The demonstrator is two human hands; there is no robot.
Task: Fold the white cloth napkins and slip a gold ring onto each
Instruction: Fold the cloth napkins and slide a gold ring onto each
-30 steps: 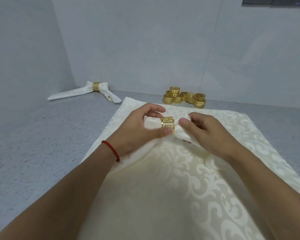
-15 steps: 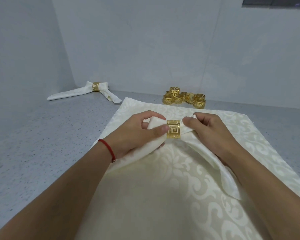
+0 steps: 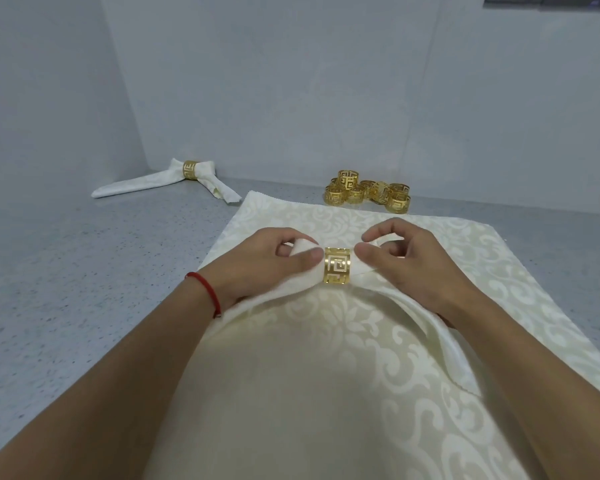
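A folded white napkin (image 3: 426,323) lies bent in a V on a stack of flat patterned napkins (image 3: 326,393), and a gold ring (image 3: 337,267) with a key pattern sits around its fold. My left hand (image 3: 267,268) grips the napkin's end just left of the ring, thumb on top. On the other side of the ring, my right hand (image 3: 409,268) pinches the cloth between thumb and forefinger.
A finished napkin with its ring (image 3: 187,174) lies at the far left by the wall corner. A pile of several loose gold rings (image 3: 368,195) sits at the back of the grey speckled counter (image 3: 84,271), behind the stack. Walls close the back and left.
The ring has slid along the napkin to its middle and now faces me. Both hands have shifted to hold the cloth on either side of it, and the napkin's right tail has spread out.
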